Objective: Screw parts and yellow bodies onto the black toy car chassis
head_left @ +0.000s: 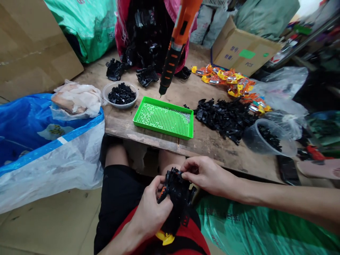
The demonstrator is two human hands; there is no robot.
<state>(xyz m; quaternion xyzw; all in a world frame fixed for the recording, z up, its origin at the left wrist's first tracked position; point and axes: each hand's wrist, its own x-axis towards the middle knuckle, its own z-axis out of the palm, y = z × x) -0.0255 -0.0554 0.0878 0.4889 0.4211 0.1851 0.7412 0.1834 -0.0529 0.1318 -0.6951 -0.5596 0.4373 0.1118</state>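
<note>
A black plastic toy body (pixel 176 198) with a yellow end and an orange bit at its side is over my lap. My left hand (pixel 154 207) is wrapped round its left side, thumb on top. At its upper end my right hand (pixel 203 173) has thumb and fingertips pinched together against the black plastic; whether a small piece sits between them I cannot make out. Beyond the hands, a green perforated tray (pixel 162 131) with tiny metal screws (pixel 184 116) stands on the wooden table (pixel 122 125). An orange and black electric screwdriver (pixel 174 49) hangs tip down above it.
Left of the tray is a tub of small black parts (pixel 121 94). To its right lie a heap of black pieces (pixel 225 117), yellow-orange parts (pixel 228 79) and a tilted clear tub (pixel 268 138). A blue-lined bag (pixel 66 141) is at left, a phone (pixel 288 170) at right.
</note>
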